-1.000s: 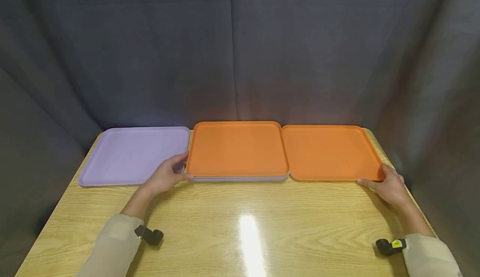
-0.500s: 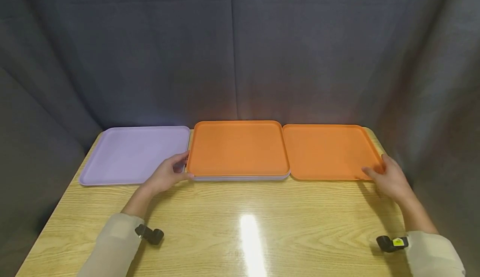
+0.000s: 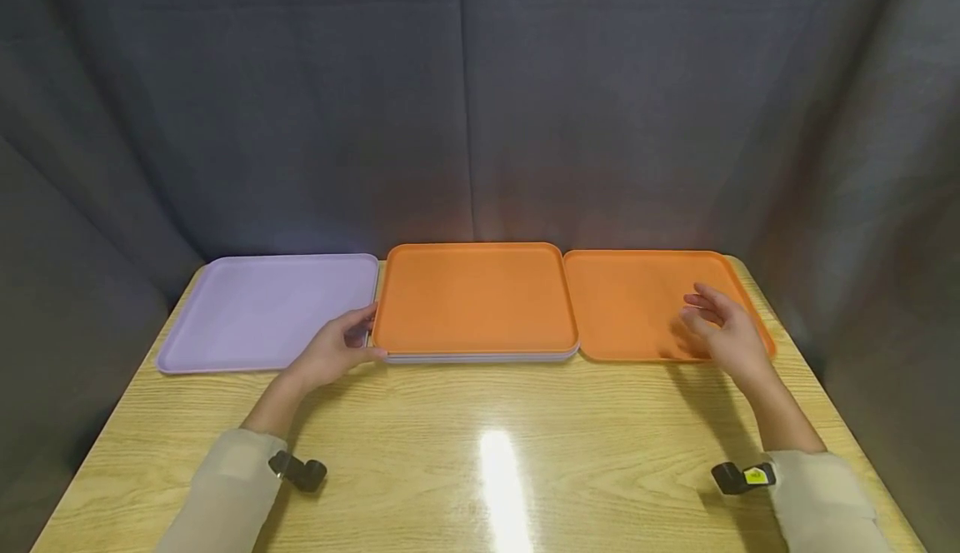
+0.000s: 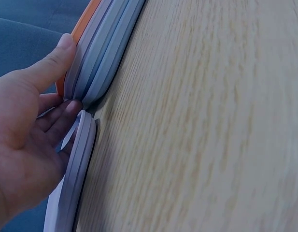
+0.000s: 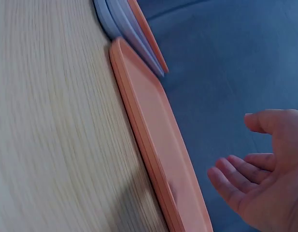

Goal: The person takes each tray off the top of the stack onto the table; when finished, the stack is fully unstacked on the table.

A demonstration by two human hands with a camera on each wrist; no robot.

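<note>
Sorting stacked trays: left hand [image 3: 335, 353] gripping near-left corner of centre stack's top orange tray [image 3: 476, 296], right hand [image 3: 726, 332] open and empty above single orange tray [image 3: 637, 303]; next likely needs right-side grasp before lifting.

Even, moderately bright light from above. Elongated white glare streak on table [image 3: 480, 420], near edge of it, straight in front of orange tray stack [image 3: 476, 296]. Warm orange glow on grey curtain [image 3: 465, 120] just behind stack. Soft shadows on table beside both forearms; faint shadow under right hand [image 3: 723, 330] on single orange tray [image 3: 637, 303]. Slight wide-angle bend at table's corners. Head view sharp. Wrist views soft: wood grain smeared, right wrist view most blurred; left hand [image 4: 28, 145] close, slightly unfocused.
</note>
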